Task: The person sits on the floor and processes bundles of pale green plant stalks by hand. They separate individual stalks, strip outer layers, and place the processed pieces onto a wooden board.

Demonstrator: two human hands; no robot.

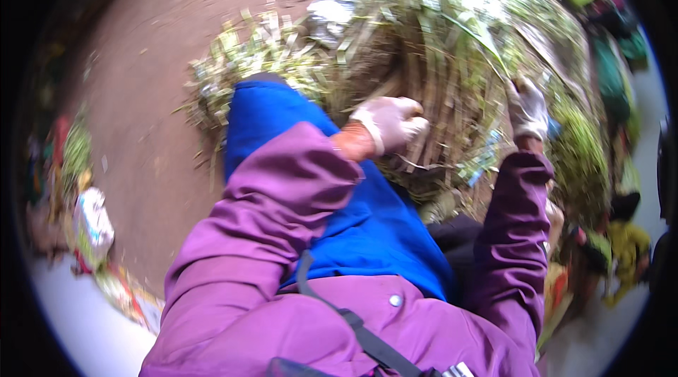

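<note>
My left hand (pixel 392 125), in a pale glove, is curled above the near side of a heap of cut stalks (pixel 431 91). Whether anything lies inside its curled fingers is hidden. My right hand (pixel 527 107), also gloved, is at the right of the heap with its fingers closed. A long green leaf blade (pixel 479 38) runs from its fingertips up and left over the stalks. The stalks lie roughly side by side, with leafy green ends towards the far side. Motion blurs much of the heap.
A bundle of cut grass (pixel 265 54) lies beyond my blue-covered knee (pixel 259 99). Silvery plastic (pixel 331 14) is beside the heap. More grass (pixel 577 160) is piled at right. A white sack (pixel 94 223) stands at far left on brown ground (pixel 143 128). People (pixel 627 250) are at the right edge.
</note>
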